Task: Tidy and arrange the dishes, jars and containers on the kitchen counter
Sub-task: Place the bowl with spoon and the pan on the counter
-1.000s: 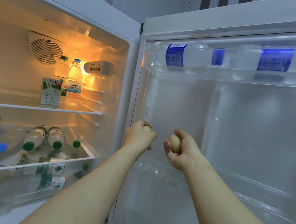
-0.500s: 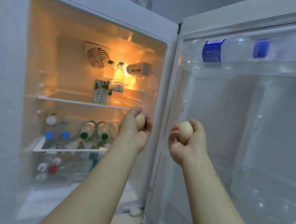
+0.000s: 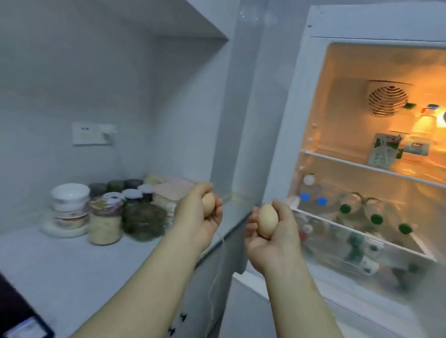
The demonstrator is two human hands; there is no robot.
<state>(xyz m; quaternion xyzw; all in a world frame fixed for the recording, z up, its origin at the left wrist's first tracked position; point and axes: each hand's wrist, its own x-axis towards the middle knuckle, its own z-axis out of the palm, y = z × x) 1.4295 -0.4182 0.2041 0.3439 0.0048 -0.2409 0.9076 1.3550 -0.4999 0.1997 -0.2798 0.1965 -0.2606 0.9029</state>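
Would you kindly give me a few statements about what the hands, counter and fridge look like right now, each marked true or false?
1. Each hand holds an egg. True: the left hand grips one egg and the right hand grips another egg.
2. The fridge is closed. False: it stands open, lit inside.
3. The stack of bowls sits on the fridge shelf. False: it stands on the counter, beside the jars.
4. Green-capped bottles lie on their sides in the fridge's lower rack. True.
5. A wall socket is mounted above the counter. True.
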